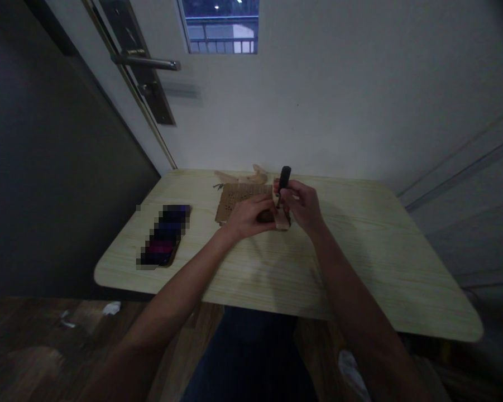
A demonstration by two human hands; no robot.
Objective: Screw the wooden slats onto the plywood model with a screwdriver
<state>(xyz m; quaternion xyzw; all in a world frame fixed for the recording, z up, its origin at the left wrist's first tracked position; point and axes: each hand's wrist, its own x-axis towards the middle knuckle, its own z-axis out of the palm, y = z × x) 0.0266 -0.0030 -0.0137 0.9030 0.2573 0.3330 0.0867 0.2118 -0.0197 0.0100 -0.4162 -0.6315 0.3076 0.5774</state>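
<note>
My right hand (303, 205) has its fingers closed round a screwdriver (284, 177) with a black handle, held nearly upright. The shaft points down at a small light-brown piece (282, 221), which looks like wood. My left hand (251, 216) grips that piece from the left, thumb and fingers on its side. Whether the tip sits on a screw is hidden by my fingers. Under and beyond my left hand lies a brown cardboard sheet (228, 204) dotted with small dark holes or marks.
Behind the cardboard lie pale tan pieces (251, 177) and a few small dark bits (218, 186). A phone (165, 237), blurred out, rests on the left of the wood-grain table (385, 268). A white door with a metal handle (151, 62) stands behind the table.
</note>
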